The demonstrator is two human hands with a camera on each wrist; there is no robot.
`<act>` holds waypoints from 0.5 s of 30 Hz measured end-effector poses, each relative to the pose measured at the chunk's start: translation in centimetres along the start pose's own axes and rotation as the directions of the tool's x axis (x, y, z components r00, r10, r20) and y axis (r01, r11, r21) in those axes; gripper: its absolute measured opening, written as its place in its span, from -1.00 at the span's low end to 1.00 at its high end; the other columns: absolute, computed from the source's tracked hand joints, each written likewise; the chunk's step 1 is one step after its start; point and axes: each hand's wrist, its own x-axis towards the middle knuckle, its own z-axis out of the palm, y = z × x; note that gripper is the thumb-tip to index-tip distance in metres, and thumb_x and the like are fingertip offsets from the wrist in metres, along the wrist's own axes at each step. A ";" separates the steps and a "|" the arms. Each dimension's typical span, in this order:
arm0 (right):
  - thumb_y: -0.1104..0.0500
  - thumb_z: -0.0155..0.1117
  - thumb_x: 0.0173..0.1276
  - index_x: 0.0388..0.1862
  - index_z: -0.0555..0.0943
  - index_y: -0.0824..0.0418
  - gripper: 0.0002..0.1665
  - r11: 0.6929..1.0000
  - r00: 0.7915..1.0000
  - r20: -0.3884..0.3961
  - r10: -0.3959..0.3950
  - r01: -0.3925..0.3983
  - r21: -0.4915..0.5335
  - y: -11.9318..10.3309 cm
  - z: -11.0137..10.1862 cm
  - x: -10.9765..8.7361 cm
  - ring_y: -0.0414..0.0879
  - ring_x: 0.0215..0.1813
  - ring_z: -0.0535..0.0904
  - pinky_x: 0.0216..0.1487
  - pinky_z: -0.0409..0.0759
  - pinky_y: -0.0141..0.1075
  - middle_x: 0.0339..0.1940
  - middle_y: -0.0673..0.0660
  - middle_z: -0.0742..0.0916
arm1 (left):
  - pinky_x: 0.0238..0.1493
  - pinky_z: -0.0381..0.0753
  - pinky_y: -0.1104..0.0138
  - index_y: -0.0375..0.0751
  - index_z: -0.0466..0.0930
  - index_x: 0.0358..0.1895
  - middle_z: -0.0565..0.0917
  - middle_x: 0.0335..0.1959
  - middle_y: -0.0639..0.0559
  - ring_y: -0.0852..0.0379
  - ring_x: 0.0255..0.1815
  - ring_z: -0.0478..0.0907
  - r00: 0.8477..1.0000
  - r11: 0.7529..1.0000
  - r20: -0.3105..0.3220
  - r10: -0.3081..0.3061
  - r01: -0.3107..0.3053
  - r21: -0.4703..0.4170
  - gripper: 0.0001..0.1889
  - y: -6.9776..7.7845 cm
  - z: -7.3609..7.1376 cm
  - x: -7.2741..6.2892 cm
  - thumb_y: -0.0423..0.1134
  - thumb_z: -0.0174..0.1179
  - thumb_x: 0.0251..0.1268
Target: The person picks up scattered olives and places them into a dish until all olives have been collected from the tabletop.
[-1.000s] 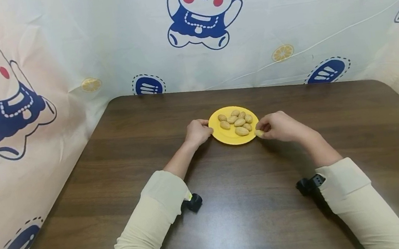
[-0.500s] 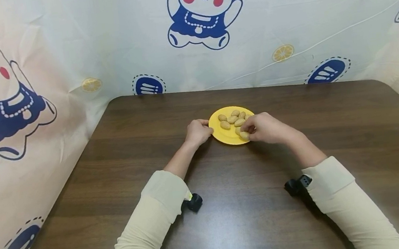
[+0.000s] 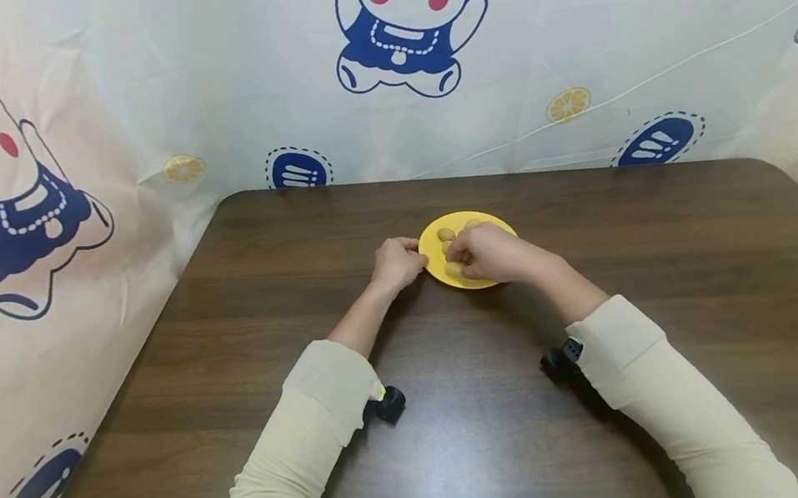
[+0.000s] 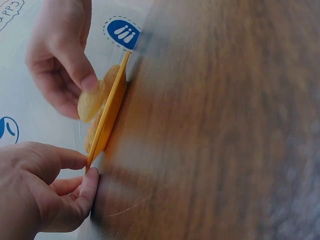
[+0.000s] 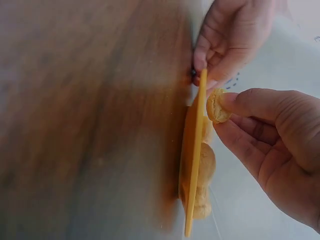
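A yellow plate [image 3: 436,266] lies near the far edge of the table. My left hand [image 3: 397,264] pinches its left rim, thumb and fingers on either side, as the left wrist view shows. Over the front left part of the plate, my right hand [image 3: 494,253] pinches a small oval golden pastry [image 5: 218,106] between thumb and fingers. That piece has a rough, crumbly face and appears just above the plate in the right wrist view. Several similar tan pastries [image 5: 207,164] sit on the plate; the right hand hides most of them in the head view.
The brown wooden table [image 3: 468,425] spreads in front of the plate. A white sheet [image 3: 225,78] with cartoon prints hangs behind and to the left of it. Black wrist cameras [image 3: 390,404] hang from both sleeves close to the tabletop.
My right hand has moved left with the pastry, from the plate's right rim across to its front left part. The left hand keeps its grip on the rim.
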 end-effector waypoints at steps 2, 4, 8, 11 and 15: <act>0.38 0.31 0.11 -0.30 0.67 0.24 -0.85 1.000 1.000 0.006 -0.005 0.005 -0.019 0.0 0.1 0.4 -0.10 -0.38 0.43 -0.25 0.41 -0.28 -0.47 0.03 0.62 | -0.43 0.40 0.46 -0.37 0.54 0.07 0.65 -0.33 -0.08 0.20 -0.44 0.47 1.000 1.000 -0.004 0.004 -0.004 0.004 -0.63 0.0 0.0 0.0 -0.36 0.14 0.16; 0.36 0.31 0.13 -0.26 0.68 0.25 -0.83 1.000 1.000 0.010 0.005 -0.005 -0.021 -0.1 0.3 0.7 -0.10 -0.37 0.46 -0.22 0.44 -0.28 -0.38 0.06 0.66 | -0.44 0.40 0.46 -0.37 0.54 0.06 0.65 -0.33 -0.08 0.21 -0.45 0.46 1.000 1.000 -0.006 0.010 -0.010 0.004 -0.63 0.0 0.0 0.0 -0.37 0.14 0.16; 0.37 0.29 0.16 -0.21 0.68 0.26 -0.80 0.999 0.999 0.026 0.038 -0.038 -0.006 0.0 0.4 1.1 -0.09 -0.34 0.48 -0.19 0.46 -0.26 -0.20 0.12 0.70 | -0.45 0.40 0.48 -0.38 0.54 0.06 0.65 -0.34 -0.08 0.22 -0.46 0.46 1.000 1.000 -0.003 0.013 -0.013 0.000 -0.63 0.0 0.0 0.0 -0.38 0.14 0.15; 0.37 0.28 0.16 -0.21 0.69 0.25 -0.80 0.999 0.999 0.027 0.042 -0.042 -0.003 0.2 0.5 1.3 -0.09 -0.36 0.47 -0.21 0.44 -0.26 -0.15 0.13 0.69 | -0.45 0.41 0.47 -0.37 0.54 0.07 0.65 -0.33 -0.08 0.21 -0.45 0.47 1.000 1.000 0.001 0.008 -0.008 -0.007 -0.63 0.0 0.0 0.0 -0.38 0.13 0.16; 0.37 0.25 0.18 -0.37 0.66 0.23 -0.91 1.000 0.999 0.026 0.021 -0.021 -0.016 0.4 0.6 1.5 -0.11 -0.48 0.37 -0.31 0.35 -0.30 -0.41 0.06 0.64 | -0.42 0.42 0.46 -0.37 0.53 0.08 0.65 -0.30 -0.08 0.20 -0.42 0.48 1.000 1.000 0.005 -0.003 0.003 -0.004 -0.62 0.0 -0.1 0.0 -0.37 0.13 0.17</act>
